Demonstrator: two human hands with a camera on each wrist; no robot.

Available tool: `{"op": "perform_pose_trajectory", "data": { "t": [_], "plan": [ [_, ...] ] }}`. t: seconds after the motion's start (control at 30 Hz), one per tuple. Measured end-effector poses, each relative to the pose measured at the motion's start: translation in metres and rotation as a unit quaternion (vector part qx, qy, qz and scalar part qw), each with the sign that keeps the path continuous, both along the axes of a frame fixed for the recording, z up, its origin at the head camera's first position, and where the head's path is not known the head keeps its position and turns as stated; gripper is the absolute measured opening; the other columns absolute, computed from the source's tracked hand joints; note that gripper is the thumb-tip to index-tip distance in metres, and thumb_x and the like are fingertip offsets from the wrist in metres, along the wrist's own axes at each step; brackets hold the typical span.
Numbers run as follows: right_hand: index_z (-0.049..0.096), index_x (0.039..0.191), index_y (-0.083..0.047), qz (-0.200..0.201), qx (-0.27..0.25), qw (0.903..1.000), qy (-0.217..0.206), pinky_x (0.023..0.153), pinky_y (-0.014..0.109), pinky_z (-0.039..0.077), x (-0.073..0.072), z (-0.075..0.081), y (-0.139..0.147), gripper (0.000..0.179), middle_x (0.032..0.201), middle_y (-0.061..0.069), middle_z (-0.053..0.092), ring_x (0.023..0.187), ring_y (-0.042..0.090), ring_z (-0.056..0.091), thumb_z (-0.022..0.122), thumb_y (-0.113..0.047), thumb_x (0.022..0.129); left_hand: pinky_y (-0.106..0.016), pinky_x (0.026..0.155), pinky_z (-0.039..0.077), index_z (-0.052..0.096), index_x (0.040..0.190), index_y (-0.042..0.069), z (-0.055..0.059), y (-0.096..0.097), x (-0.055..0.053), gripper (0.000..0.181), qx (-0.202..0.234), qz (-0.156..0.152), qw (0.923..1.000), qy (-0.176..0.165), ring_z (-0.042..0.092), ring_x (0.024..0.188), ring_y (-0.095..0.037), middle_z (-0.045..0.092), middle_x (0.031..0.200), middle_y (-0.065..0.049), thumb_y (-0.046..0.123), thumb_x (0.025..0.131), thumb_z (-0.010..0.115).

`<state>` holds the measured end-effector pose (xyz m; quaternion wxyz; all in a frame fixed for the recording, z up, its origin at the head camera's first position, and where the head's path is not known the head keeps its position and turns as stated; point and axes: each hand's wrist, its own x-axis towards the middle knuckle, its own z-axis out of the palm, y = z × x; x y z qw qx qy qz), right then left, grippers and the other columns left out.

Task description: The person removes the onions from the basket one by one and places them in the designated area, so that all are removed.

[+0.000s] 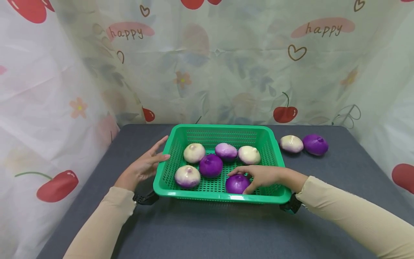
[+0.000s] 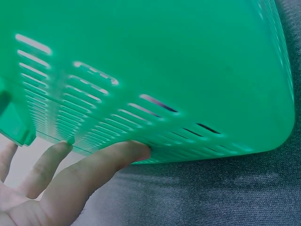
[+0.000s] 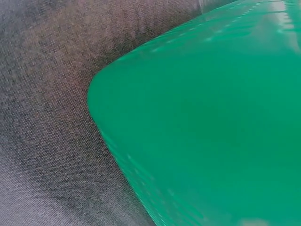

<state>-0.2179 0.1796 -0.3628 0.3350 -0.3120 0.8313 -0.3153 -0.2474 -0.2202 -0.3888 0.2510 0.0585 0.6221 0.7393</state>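
Note:
A green slotted plastic basket [image 1: 223, 198] sits on the dark table with several glossy toy-like onions in it. My left hand [image 1: 142, 169] holds its left side, the thumb over the rim and other fingertips against the slotted outer wall [image 2: 94, 113]. Inside the front right part, my right hand [image 1: 260, 176] grips a deep purple onion [image 1: 237, 184] between thumb and fingers. Around it lie another deep purple onion [image 1: 211, 166], a pale purple one [image 1: 226, 151], and whitish onions [image 1: 194, 153]. In the right wrist view only the basket's outside [image 3: 197, 122] shows; the hand is hidden.
Right of the basket, a whitish onion [image 1: 291, 144] and a deep purple onion [image 1: 315, 145] lie side by side on the dark cloth-covered table [image 1: 226, 230]. A printed curtain [image 1: 220, 72] hangs behind and along both sides.

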Motion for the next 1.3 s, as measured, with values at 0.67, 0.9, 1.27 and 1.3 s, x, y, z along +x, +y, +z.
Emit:
{"op": "perform_pose_trajectory", "data": {
  "t": [0.67,0.9,1.27,1.3],
  "plan": [
    [0.041,0.146,-0.019,-0.088,-0.150,0.9847,0.015,0.098,0.042,0.049,0.003,0.011,0.016,0.072,0.144,0.012,0.040,0.127,0.033,0.047,0.077,-0.022,0.084,-0.049,0.086,0.054,0.007,0.154,0.044,0.000,0.000,0.000,0.080,-0.007,-0.004,1.0000,0.003,0.061,0.115,-0.029,0.019,0.159,-0.016,0.006,0.100,0.052],
    [0.035,0.150,-0.019,-0.129,-0.217,0.9666,0.048,0.091,0.031,0.053,0.004,0.031,0.047,0.074,0.150,0.010,0.036,0.129,0.024,0.048,0.073,-0.011,0.087,-0.049,0.086,0.054,0.007,0.154,0.044,0.000,0.000,0.001,0.080,-0.006,-0.001,1.0000,0.003,0.060,0.116,-0.031,0.019,0.159,-0.015,0.006,0.099,0.052],
    [0.031,0.151,-0.021,-0.268,-0.284,0.9102,0.137,0.083,0.017,0.052,0.010,0.046,0.121,0.073,0.135,-0.005,0.045,0.113,-0.001,0.055,0.061,0.006,0.091,-0.049,0.085,0.055,0.007,0.154,0.043,0.002,0.001,0.001,0.081,-0.002,0.001,1.0000,0.002,0.061,0.115,-0.030,0.020,0.159,-0.017,0.005,0.099,0.053],
    [0.032,0.151,-0.020,-0.286,-0.297,0.9010,0.136,0.082,0.016,0.052,0.009,0.047,0.127,0.072,0.133,-0.007,0.046,0.112,-0.001,0.055,0.061,0.007,0.090,-0.049,0.085,0.055,0.007,0.154,0.043,0.002,0.001,0.001,0.081,-0.002,0.000,1.0000,0.002,0.061,0.114,-0.029,0.020,0.159,-0.017,0.005,0.099,0.053]
  ]
}}
